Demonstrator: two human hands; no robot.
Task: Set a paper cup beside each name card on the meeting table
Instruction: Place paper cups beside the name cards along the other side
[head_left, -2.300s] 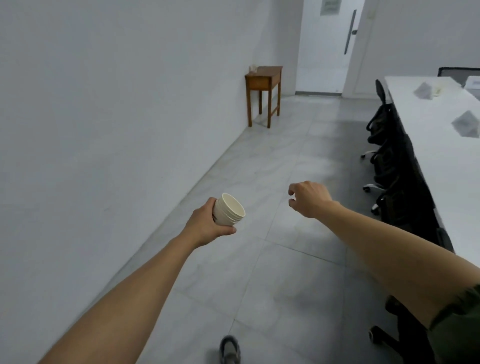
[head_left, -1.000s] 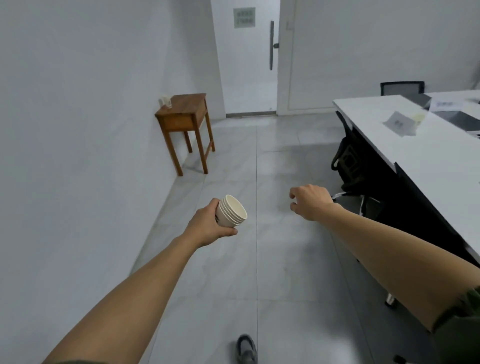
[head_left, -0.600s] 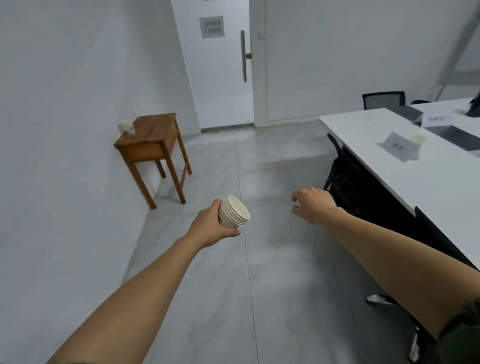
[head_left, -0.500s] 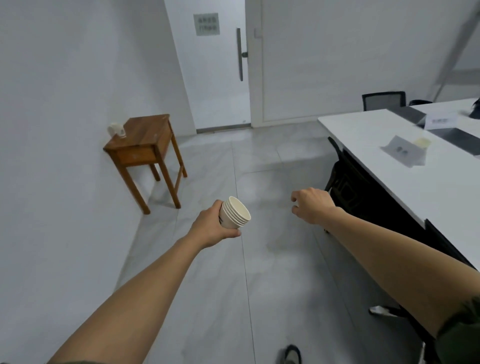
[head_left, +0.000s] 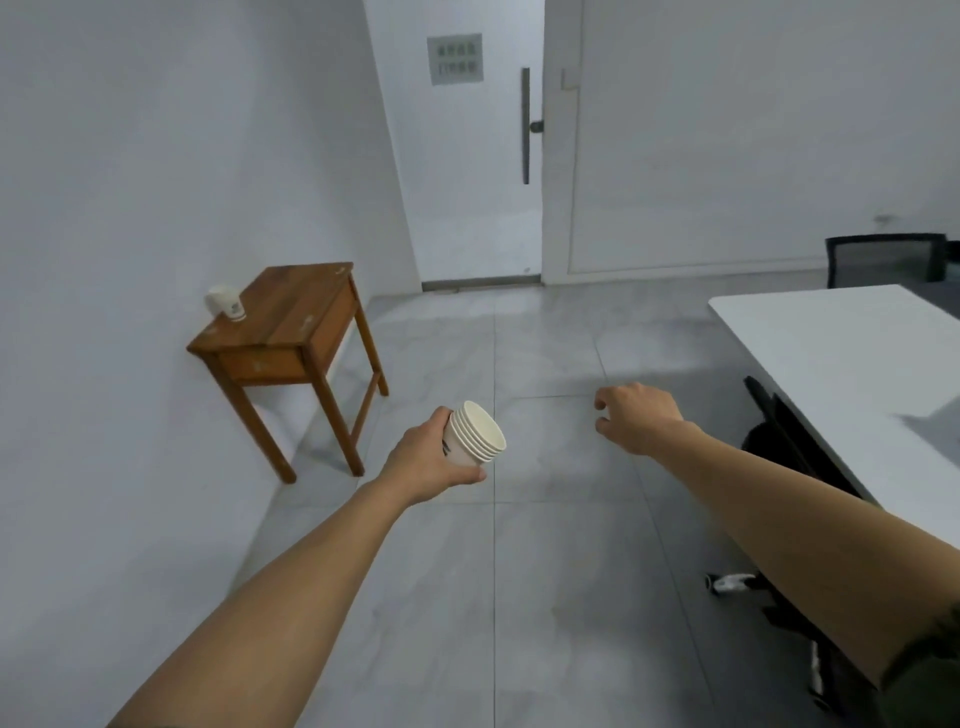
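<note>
My left hand (head_left: 428, 462) grips a stack of several nested white paper cups (head_left: 475, 434), mouths tilted up and to the right, held over the grey floor. My right hand (head_left: 636, 415) hangs beside it, fingers loosely curled with nothing in them. The white meeting table (head_left: 841, 353) reaches in from the right edge, to the right of my right hand. A grey blurred corner, perhaps a name card (head_left: 935, 410), shows at the table's right edge. No cup stands on the visible part of the table.
A small wooden side table (head_left: 291, 332) stands against the left wall with a white cup (head_left: 226, 304) lying on it. A white door (head_left: 467, 156) is straight ahead. Black office chairs (head_left: 779, 447) are tucked under the meeting table; another chair (head_left: 888, 257) stands at its far end.
The view has moved forward and swung left: the side table and door are nearer, and the name cards have slid out at the right. Both hands keep their pose.
</note>
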